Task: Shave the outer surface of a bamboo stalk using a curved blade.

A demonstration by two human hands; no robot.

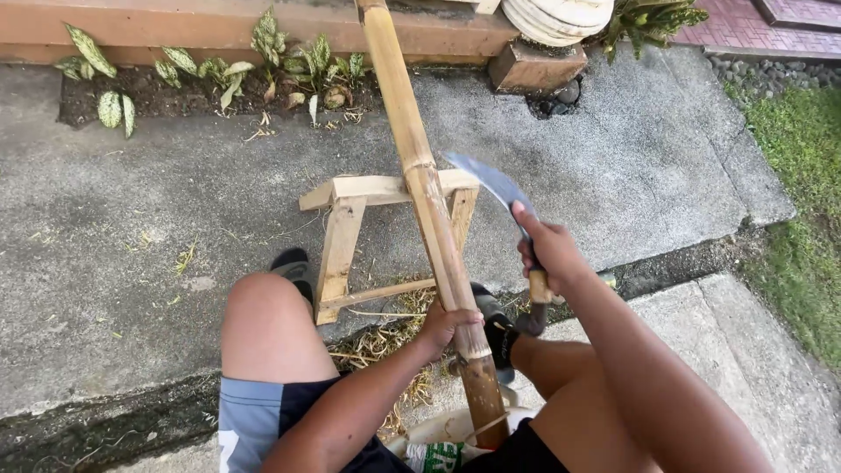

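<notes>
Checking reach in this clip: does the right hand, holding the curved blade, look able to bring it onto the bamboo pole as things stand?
Probably yes. The right hand holds the curved blade just beside the bamboo pole, with nothing between them. The left hand grips the pole lower down, clear of the blade.

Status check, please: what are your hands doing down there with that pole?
Left hand grips bamboo pole on wooden sawhorse. Right hand holds curved blade, raised beside pole. Shavings underfoot.

Tan bamboo pole (419, 166) (browner near its base), grey-blue blade (488, 180), pale wooden trestle (343, 229), green-and-cream speckled leaves (109, 107).
</notes>
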